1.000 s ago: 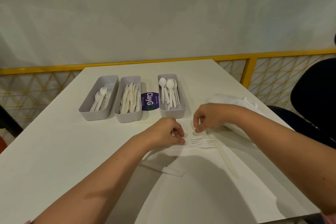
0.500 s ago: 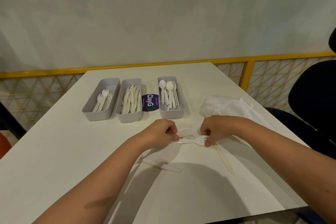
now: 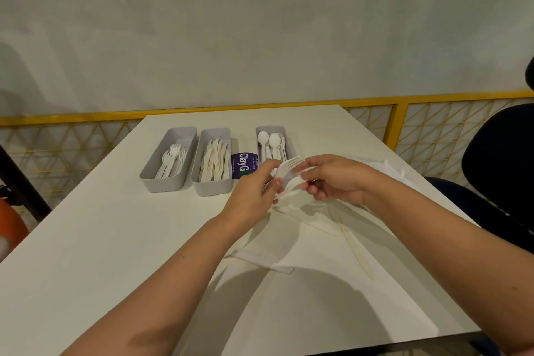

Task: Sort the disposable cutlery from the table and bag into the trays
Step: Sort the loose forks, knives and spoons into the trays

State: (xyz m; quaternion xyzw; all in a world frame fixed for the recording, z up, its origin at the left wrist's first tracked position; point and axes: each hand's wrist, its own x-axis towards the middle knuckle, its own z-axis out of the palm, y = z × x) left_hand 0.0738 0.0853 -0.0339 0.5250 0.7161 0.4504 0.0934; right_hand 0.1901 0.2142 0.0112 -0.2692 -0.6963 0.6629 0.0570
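White plastic fork [image 3: 289, 166] now off the surface: half a second ago it lay flat on the table [image 3: 101, 240] between the two hands, and now it is raised in the air, tines tilted up and away toward the far right corner. Left hand [image 3: 254, 191] has its fingers curled round the handle end, thumb on top. Right hand [image 3: 332, 179] pinches the white plastic just below the tines, remaining fingers loosely bent. More white pieces seem bunched under the fork; count not readable. Judgement: the pick-up is done and the carry comes next, to the fork tray [image 3: 161, 183], leftmost of three near the far edge, already holding forks. Knife tray [image 3: 211, 189] sits touching or just beside it. Spoon tray [image 3: 270, 128] stands apart to the right, with a purple sticker [image 3: 244, 166] on the tabletop between them. Sorting not finished: a knife [image 3: 357, 251] lies toward the right edge, and another slim white piece [image 3: 265, 264] lies nearer the near edge, type unclear. Crumpled white bag [image 3: 387, 170] by the right edge, behind the right wrist; contents hidden. Table is plain white, matte. Pale blank wall behind, a yellow railing [image 3: 202, 109] with lattice panels past the far edge, and a dark chair [image 3: 497, 170] to the right.
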